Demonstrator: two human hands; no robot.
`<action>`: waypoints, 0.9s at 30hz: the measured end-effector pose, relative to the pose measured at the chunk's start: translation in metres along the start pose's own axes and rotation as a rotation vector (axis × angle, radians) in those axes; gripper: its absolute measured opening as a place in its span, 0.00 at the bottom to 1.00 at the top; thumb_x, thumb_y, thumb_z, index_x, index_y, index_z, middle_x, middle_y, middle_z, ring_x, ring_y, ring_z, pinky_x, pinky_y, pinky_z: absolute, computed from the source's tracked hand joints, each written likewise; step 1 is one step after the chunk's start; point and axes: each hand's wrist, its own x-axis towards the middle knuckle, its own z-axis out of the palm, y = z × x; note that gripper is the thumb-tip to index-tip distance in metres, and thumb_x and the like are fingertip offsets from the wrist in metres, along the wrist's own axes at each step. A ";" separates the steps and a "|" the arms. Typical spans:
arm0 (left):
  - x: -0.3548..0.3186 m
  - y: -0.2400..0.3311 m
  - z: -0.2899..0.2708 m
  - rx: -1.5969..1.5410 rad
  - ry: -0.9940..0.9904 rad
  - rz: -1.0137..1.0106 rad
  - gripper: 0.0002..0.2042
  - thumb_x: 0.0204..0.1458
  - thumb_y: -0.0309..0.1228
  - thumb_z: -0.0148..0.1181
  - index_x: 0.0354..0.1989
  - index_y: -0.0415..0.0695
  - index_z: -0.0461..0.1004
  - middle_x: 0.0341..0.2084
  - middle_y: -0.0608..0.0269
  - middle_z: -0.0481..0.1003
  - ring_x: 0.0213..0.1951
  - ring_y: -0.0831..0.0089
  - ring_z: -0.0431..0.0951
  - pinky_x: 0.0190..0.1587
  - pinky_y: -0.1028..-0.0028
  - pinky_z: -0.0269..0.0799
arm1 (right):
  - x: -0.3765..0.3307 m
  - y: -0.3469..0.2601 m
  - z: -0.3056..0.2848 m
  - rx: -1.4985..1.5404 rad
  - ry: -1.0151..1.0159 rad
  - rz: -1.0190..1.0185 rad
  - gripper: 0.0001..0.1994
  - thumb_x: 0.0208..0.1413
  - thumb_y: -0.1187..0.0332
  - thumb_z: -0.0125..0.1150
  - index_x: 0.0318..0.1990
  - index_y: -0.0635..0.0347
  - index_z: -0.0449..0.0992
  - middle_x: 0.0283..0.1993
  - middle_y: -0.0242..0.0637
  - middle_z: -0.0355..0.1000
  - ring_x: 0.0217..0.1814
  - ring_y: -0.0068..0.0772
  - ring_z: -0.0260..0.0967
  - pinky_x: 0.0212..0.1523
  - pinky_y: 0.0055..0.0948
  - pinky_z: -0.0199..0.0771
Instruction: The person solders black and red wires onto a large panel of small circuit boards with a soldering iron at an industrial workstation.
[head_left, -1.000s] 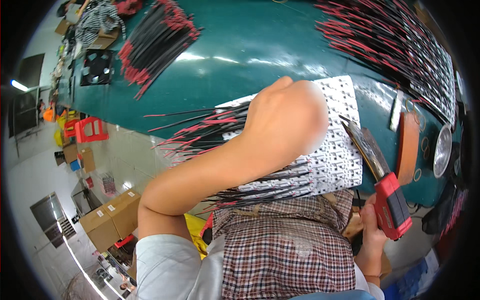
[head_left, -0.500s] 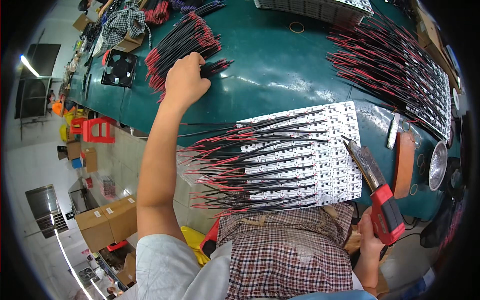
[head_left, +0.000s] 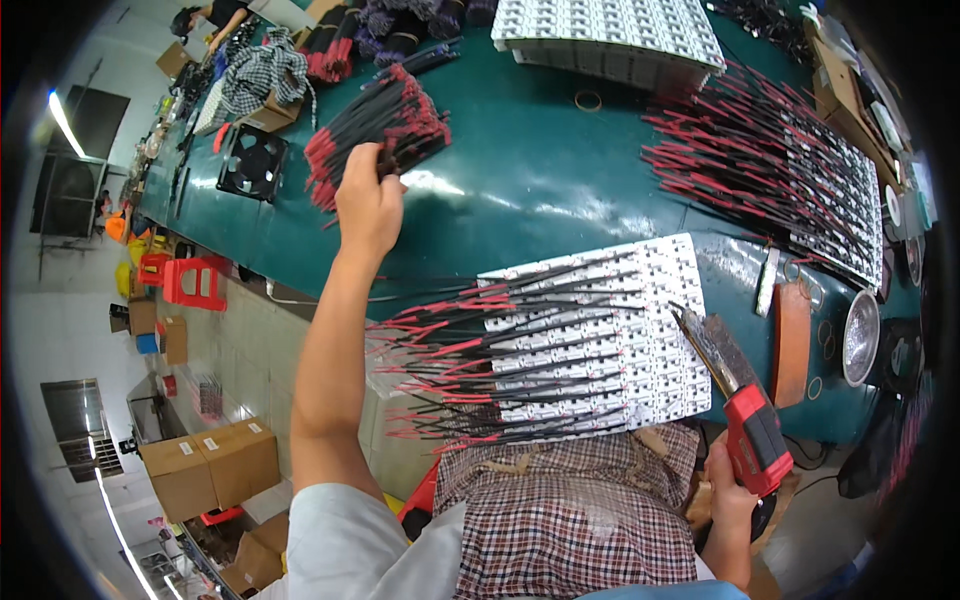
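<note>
At the far left of the table, my left hand (head_left: 370, 200) is closed at the near edge of a pile of black wires with red ends (head_left: 375, 130). Dark wire shows at its fingertips; how many wires it grips is hidden. In my right hand (head_left: 732, 490), low on the right, is a red and black soldering gun (head_left: 757, 435). Its metal tip points up and left, over the right part of a white circuit board panel (head_left: 660, 340). From that panel, rows of black and red wires (head_left: 450, 345) stretch left past the table edge.
Another wired white panel (head_left: 870, 225) lies at the right, near a brown block (head_left: 792, 345) and a metal bowl (head_left: 861, 338). Stacked white panels (head_left: 610, 30) stand at the back. A black fan (head_left: 252, 162) sits left of the wire pile. A rubber band (head_left: 588, 100) lies mid-table.
My left hand has drawn slightly nearer to me along the wire pile, its fingers now more closed. The view has shifted, showing more of the far table. My right hand still holds the soldering gun.
</note>
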 end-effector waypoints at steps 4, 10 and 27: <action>0.015 0.028 -0.028 -0.684 0.322 -0.035 0.09 0.61 0.22 0.44 0.47 0.39 0.69 0.29 0.64 0.71 0.21 0.82 0.65 0.24 0.80 0.63 | -0.003 0.004 0.005 0.052 0.061 0.021 0.05 0.60 0.76 0.61 0.41 0.64 0.72 0.25 0.30 0.67 0.19 0.17 0.62 0.20 0.19 0.61; 0.010 0.058 -0.016 -0.867 0.474 -0.042 0.11 0.70 0.33 0.45 0.48 0.38 0.70 0.26 0.66 0.68 0.24 0.79 0.67 0.27 0.78 0.66 | -0.001 -0.008 0.009 0.114 0.101 0.112 0.04 0.60 0.74 0.62 0.38 0.62 0.72 0.23 0.29 0.66 0.18 0.16 0.60 0.19 0.19 0.55; 0.010 0.088 0.021 -0.906 0.130 -0.218 0.08 0.64 0.32 0.60 0.41 0.39 0.76 0.25 0.70 0.74 0.26 0.85 0.69 0.28 0.82 0.61 | 0.003 -0.019 0.002 0.201 0.121 0.146 0.07 0.60 0.74 0.62 0.43 0.65 0.72 0.26 0.30 0.68 0.17 0.16 0.60 0.18 0.18 0.58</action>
